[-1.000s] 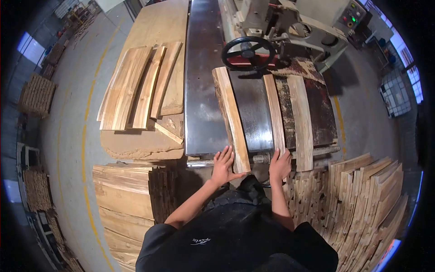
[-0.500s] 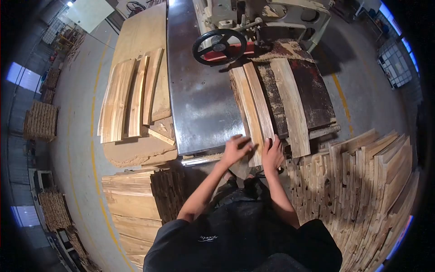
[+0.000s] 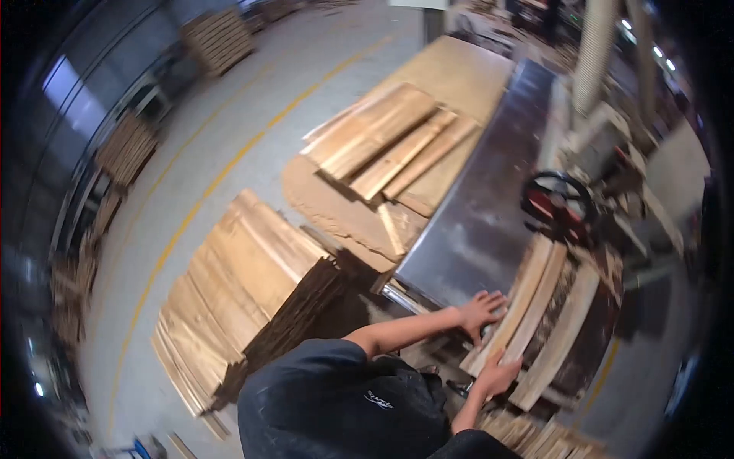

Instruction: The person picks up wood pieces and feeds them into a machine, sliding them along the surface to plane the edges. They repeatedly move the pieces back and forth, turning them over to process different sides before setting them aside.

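My left hand has its fingers spread at the left edge of a long wooden board on the saw table's front end. Close by, my right hand is at the near end of a second board, its fingers bent over the wood. Both boards lie side by side, pointing toward the machine's black handwheel. To their right lies a wider board, apart from my hands.
A shiny metal table runs beside the boards. Several planks rest on a wooden panel at its left. A tall wood stack stands left of my body, and more upright pieces are at the bottom right.
The view has turned to the left and tilted. My left hand's fingers have spread out beside the left board, and my right hand now curls at the near board end.
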Tool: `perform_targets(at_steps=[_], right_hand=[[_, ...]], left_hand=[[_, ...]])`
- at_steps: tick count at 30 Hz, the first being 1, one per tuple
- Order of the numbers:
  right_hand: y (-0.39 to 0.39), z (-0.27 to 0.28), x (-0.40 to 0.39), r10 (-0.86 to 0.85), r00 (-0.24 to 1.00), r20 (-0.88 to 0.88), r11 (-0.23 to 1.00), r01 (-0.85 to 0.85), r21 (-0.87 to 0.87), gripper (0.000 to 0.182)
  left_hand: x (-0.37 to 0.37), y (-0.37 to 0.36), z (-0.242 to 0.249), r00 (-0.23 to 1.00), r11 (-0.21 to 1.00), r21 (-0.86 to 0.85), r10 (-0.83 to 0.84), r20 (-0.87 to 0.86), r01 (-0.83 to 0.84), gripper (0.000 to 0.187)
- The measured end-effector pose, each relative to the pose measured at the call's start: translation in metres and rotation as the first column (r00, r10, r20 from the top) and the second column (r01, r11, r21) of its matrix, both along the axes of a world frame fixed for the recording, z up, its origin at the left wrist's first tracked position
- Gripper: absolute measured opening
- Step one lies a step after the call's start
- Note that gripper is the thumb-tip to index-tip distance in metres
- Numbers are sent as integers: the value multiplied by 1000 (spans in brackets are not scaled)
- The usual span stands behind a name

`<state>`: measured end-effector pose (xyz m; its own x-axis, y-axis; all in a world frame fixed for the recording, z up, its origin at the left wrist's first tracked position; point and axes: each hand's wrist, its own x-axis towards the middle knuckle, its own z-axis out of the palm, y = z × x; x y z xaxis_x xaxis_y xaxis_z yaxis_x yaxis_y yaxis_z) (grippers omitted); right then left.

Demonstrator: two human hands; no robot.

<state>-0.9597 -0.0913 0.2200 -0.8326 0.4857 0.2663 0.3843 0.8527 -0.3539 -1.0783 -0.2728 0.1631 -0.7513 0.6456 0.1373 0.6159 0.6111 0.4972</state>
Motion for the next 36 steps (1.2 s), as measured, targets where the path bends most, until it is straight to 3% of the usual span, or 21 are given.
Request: perform_targets(at_steps=[3,5,6,7,8,9,10,12,14,16,19,24,26,27,28,30,31,32,34,36], right_hand=[[1,-9,-12,19,999,30,996,-22,89,66],[3,-10,-4,-38,999,37,999,37,36,68],[11,-24,-2,-20,1000,-24,997,21,70,69],[10,-25,1,-21,998,-57,996,26,85,69],[10,-29,2,-36,997,-66,995,42,95,68],[-5,5,1,-112,990,89,994,111,18,73],[-9,12,2,-103,989,107,995,101,27,69],[-8,0,3,-37,998,-43,998,39,53,67],[-10,8,1,-53,998,27,998,52,34,67],[-8,10,3,-59,997,58,998,57,22,69],[-9,14,-1,-44,999,28,999,44,16,69],[-12,16,1,-12,999,-47,999,13,39,64],[-11,17,-1,-7,999,-51,999,10,47,64],[-10,17,-3,-3,998,-58,999,6,50,64],[-10,18,-2,-5,998,-64,999,8,43,62],[-10,18,-1,2,997,-72,1000,0,31,61],[-9,17,0,2,998,-69,1000,0,21,59],[-9,15,1,-3,998,-65,1000,3,7,56],[-9,17,2,11,998,-68,1000,-11,-1,54],[-8,16,2,19,997,-69,1000,-19,2,55]], left_hand=[[-1,-6,7,1000,999,33,16,-23,-15,156],[2,-1,6,1000,1000,-23,-2,-6,2,157],[6,-2,2,993,999,43,28,-117,-24,154],[8,-6,18,970,982,179,98,-223,-58,139],[6,-9,32,980,971,236,70,-188,-24,119],[5,-14,56,987,956,293,39,-154,8,99],[9,-7,45,989,964,244,126,-73,-105,108],[15,2,5,941,981,-1,188,-282,-196,123],[17,-3,31,989,989,-43,143,-32,-145,132],[17,0,30,994,990,-89,109,-13,-110,133],[15,0,19,977,988,-13,148,-156,-152,148],[17,-7,36,996,995,-38,87,-16,-88,154],[20,-9,46,996,979,-191,-81,-27,74,163],[22,-11,52,984,964,-198,-180,1,176,153],[24,-10,50,985,966,-196,-175,-8,170,153],[29,-9,44,909,923,-116,-383,-167,367,123],[29,-6,43,912,926,-27,-377,-165,378,93],[27,-9,42,896,913,-13,-402,-189,407,79],[22,-23,48,864,891,-11,-443,-239,454,66],[26,-47,55,838,898,62,-379,-392,435,54]])
